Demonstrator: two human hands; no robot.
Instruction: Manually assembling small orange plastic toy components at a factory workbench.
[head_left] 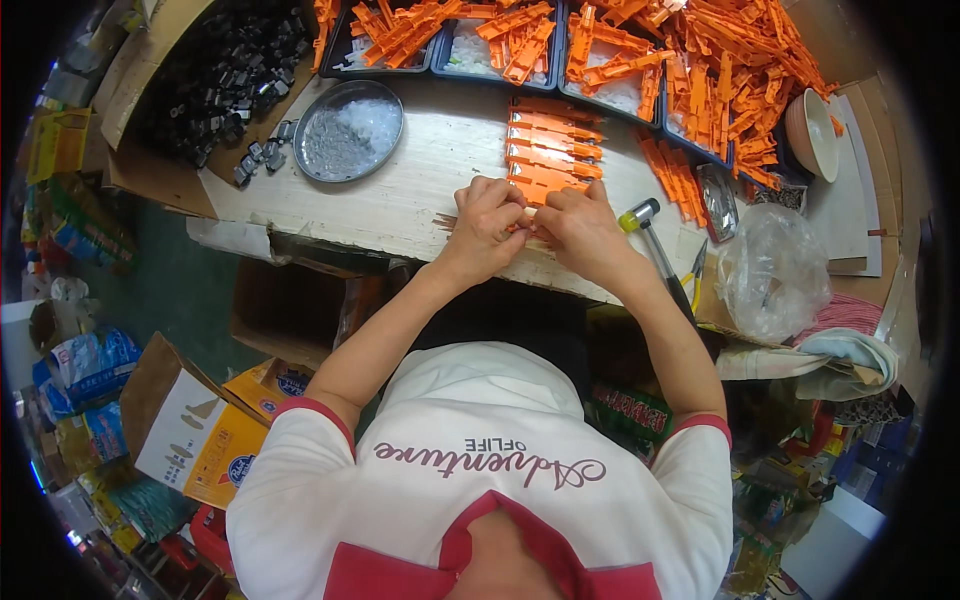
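At the near edge of the white worktable, my left hand (484,228) and my right hand (585,232) meet with their fingertips pinched together. Between them is an orange plastic part (531,213), mostly covered by the fingers. Just beyond my fingers lies a row of several long orange plastic parts (553,150), set side by side. A mallet (640,214) with a yellow-green and grey head rests to the right of my right hand, its dark handle pointing toward me. Thin brown strips (446,222) lie beside my left hand.
A round metal dish (349,170) of small clear pieces stands at left, near a heap of dark metal pieces (215,90). Dark bins (400,70) with orange parts line the back. Loose orange parts (672,180), yellow-handled pliers (698,262) and a clear plastic bag (772,265) lie at right.
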